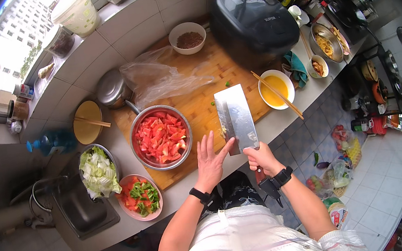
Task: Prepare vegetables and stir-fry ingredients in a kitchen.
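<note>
My right hand (262, 158) grips the wooden handle of a Chinese cleaver (237, 116), its broad blade pointing away from me over the bamboo cutting board (194, 120). Pale yellowish bits cling to the blade's left edge. My left hand (211, 158) is spread at the board's near edge, holding nothing, with its index fingertip close to or touching the blade; I cannot tell which. Left of it, a metal pan (136, 150) holds chopped tomatoes (161, 137). To the cleaver's right, chopsticks (277, 95) rest across a white bowl of beaten egg (271, 90).
A crumpled plastic bag (163, 77), a bowl of dark flakes (189, 40) and a black cooker (254, 21) occupy the back. Cut cabbage (98, 170) stands by the sink (84, 211). Nearby, a pink plate (127, 209) carries chopped peppers. A teal cloth (296, 67) lies beyond the egg.
</note>
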